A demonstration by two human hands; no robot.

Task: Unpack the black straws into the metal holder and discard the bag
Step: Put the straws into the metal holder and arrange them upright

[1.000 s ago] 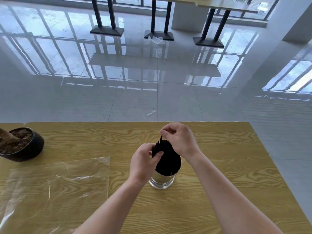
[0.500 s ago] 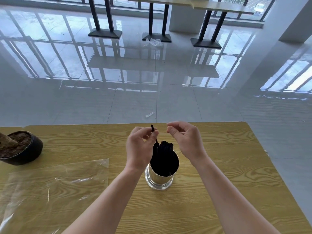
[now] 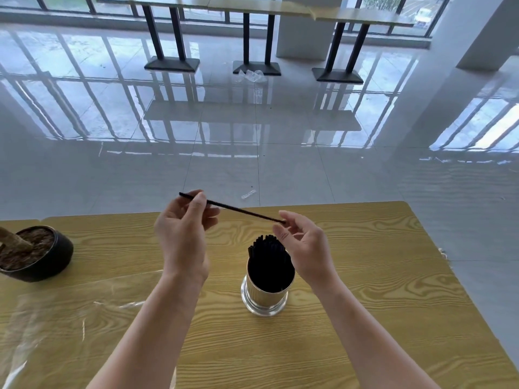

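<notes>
Head view, progress: most of the thin black plastic straws [image 3: 268, 255] stand upright as a bundle in the shiny cylindrical metal holder [image 3: 264, 297], so the unpacking looks nearly done; one loose straw and the bag remain.
Head view, loose straw: one single black straw [image 3: 238, 211], held nearly level above and behind the holder, clear of the bundle.
Left hand [image 3: 184, 234]: pinches the single straw near its far-left end between thumb and fingers.
Right hand [image 3: 304, 242]: fingers narrowly curled, thumb and forefinger at the straw's right tip; whether they truly clamp it is hard to tell.
Clear flat plastic bag [image 3: 70, 313]: one, lying empty on the table at left, not yet discarded.
Yellow wood-grain table [image 3: 365, 318]: one, bearing holder, bag and pot.
Black round pot of brown soil [image 3: 36, 255]: one, at the left edge, well apart from the holder.
Count of straws in holder: too dense to number.
Holders: one.
</notes>
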